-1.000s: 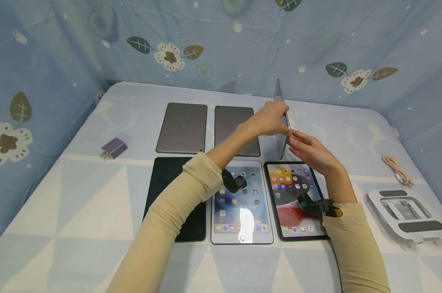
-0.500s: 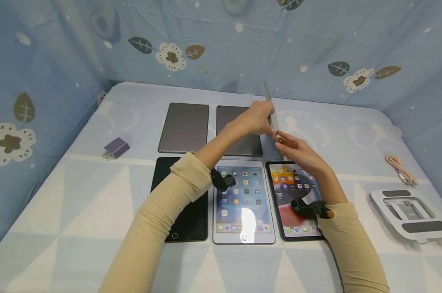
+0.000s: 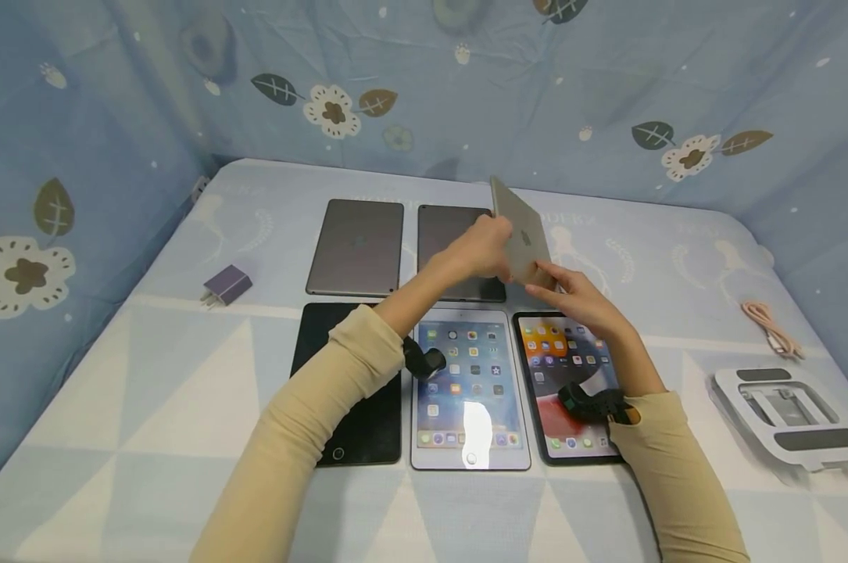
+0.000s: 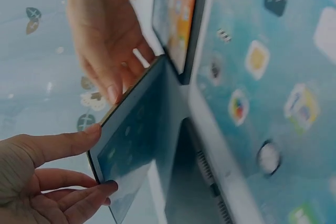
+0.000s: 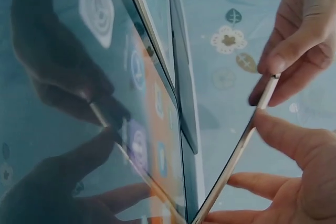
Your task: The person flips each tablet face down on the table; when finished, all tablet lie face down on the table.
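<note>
A tablet with a silver-gold back is held tilted above the far part of the table, its back turned up and to the right. My left hand pinches it near one corner, thumb on one face and fingers on the other. At its near right end my right hand holds the edge, as the right wrist view shows with the thumb and spread fingers along it. The left wrist view shows its glossy screen. A dark grey tablet lies face down behind my left hand, partly hidden.
Another grey tablet lies face down at back left. In front lie a black-screened tablet, a lit white tablet and a lit black-framed tablet. A purple charger is left; a pink cable and white stand are right.
The held tablet has gone from nearly edge-on to tilted, so its silver-gold back now shows. Both hands have moved left with it. The other tablets stay put.
</note>
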